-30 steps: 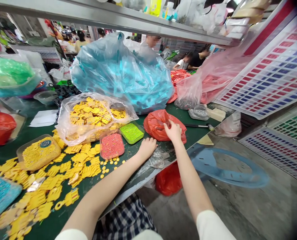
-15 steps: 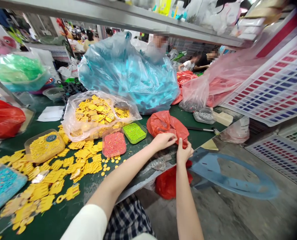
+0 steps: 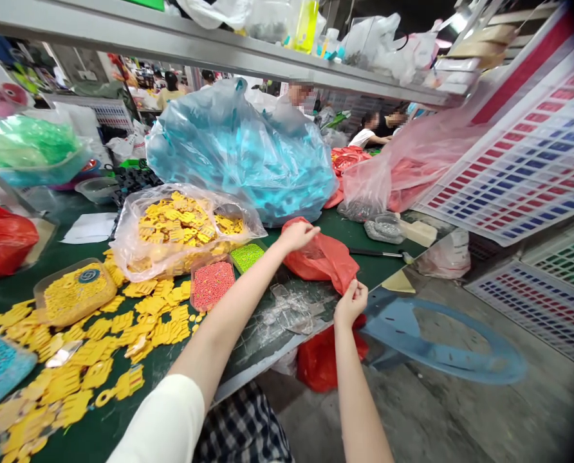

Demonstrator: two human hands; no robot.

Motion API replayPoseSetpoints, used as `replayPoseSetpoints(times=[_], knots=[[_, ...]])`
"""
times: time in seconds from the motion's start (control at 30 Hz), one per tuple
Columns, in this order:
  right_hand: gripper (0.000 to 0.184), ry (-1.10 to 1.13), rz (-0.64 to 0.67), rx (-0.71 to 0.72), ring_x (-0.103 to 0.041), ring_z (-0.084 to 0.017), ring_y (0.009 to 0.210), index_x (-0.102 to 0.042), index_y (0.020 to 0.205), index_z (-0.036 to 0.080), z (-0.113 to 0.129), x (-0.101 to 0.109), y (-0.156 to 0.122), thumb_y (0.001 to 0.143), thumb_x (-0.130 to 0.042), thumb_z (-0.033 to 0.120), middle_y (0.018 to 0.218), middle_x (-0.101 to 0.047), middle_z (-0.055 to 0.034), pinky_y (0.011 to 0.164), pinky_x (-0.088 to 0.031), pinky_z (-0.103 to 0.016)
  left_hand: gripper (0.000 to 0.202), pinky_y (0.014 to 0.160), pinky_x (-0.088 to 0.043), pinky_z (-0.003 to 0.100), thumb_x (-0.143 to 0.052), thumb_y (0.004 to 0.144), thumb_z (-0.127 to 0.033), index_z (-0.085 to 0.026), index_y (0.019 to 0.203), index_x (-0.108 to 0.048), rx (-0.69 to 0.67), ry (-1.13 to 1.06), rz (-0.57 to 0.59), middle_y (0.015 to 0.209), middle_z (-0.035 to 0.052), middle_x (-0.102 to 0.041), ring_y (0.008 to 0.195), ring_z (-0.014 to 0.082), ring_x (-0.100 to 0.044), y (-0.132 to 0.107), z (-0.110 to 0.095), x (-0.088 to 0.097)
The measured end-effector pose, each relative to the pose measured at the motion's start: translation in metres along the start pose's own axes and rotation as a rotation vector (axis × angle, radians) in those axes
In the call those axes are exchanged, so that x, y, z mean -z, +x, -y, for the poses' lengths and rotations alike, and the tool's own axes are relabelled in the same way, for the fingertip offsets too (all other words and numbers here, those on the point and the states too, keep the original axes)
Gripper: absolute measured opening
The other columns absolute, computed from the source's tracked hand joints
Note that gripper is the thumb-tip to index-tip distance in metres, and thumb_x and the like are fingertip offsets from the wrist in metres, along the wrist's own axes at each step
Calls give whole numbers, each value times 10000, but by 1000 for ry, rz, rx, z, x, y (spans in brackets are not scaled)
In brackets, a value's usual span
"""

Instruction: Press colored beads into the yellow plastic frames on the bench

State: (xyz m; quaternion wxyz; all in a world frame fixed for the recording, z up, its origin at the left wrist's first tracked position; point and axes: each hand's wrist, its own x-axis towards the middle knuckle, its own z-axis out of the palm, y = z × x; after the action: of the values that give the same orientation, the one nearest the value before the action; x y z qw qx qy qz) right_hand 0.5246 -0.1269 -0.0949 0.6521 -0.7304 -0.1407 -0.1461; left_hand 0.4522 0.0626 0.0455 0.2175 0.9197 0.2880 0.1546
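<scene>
A red plastic bag (image 3: 323, 260) lies over the right part of the green table, spread between my two hands. My left hand (image 3: 299, 235) is at its far left side, palm down, with the fingers closed at the film; part of the grip is hidden. At the near right corner of the bag, my right hand (image 3: 351, 303) pinches the film between thumb and fingers. Clear plastic scraps (image 3: 294, 308) lie on the table just in front of the bag. Left of my left forearm are trays of green beads (image 3: 247, 257) and red beads (image 3: 213, 285).
Yellow flat pieces (image 3: 98, 350) cover the left table, near a clear bag of more (image 3: 183, 225). Behind stands a big bag of blue pieces (image 3: 248, 161). A hammer-like tool (image 3: 381, 253), a second red bag (image 3: 323, 360), a blue stool (image 3: 461, 341) and crates (image 3: 523, 154) are to the right.
My left hand has moved up and left, away from my right hand, and the red bag is now spread wider between them. My right hand keeps its pinch near the table edge.
</scene>
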Motion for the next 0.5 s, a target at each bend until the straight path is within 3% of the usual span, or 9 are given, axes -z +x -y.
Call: replayPoseSetpoints(times=[0.13,0.2,0.27,0.37,0.43,0.5], knots=[[557,79,-50,-22,-603,-197,798,-497,914,168,1,0,4,873,-334,698,828,-595,-77,755,-495,-327,520,929,-457,338,-179,1037,-354,-137,1215,-616,184,107,-70,1239,165,-648,1143,247,-613,-9,28,17],[570,89,-62,-22,-609,-206,847,-512,974,150,4,4,6,893,-305,675,888,-609,-96,792,-499,-352,460,934,-463,392,-262,1031,-335,-95,1188,-622,277,163,-46,1214,202,-644,1148,279,-606,-13,38,13],[568,80,-65,-6,-598,-219,948,-517,1083,135,10,11,4,915,-295,631,1011,-614,-127,845,-484,-377,354,947,-474,433,-428,999,-350,-101,1150,-630,330,207,19,1184,166,-650,1124,268,-611,-15,43,2],[517,23,-45,46,-529,-241,1085,-508,1209,150,27,27,-13,899,-440,558,1180,-580,-150,938,-421,-410,332,982,-470,496,-592,930,-362,-139,1175,-604,370,258,126,1232,105,-610,1137,250,-584,-10,46,-13],[430,-38,133,139,-530,-241,1036,-568,1147,172,40,36,-34,882,-516,507,1133,-605,-131,935,-405,-409,349,987,-467,510,-602,924,-354,-152,1208,-587,392,276,178,1269,104,-584,1156,259,-569,-4,47,-19],[319,-85,462,268,-558,-222,944,-627,1026,204,52,38,-57,898,-516,474,1025,-641,-87,886,-421,-378,360,983,-472,509,-600,925,-350,-155,1226,-576,406,277,212,1283,108,-573,1156,261,-568,2,49,-20]])
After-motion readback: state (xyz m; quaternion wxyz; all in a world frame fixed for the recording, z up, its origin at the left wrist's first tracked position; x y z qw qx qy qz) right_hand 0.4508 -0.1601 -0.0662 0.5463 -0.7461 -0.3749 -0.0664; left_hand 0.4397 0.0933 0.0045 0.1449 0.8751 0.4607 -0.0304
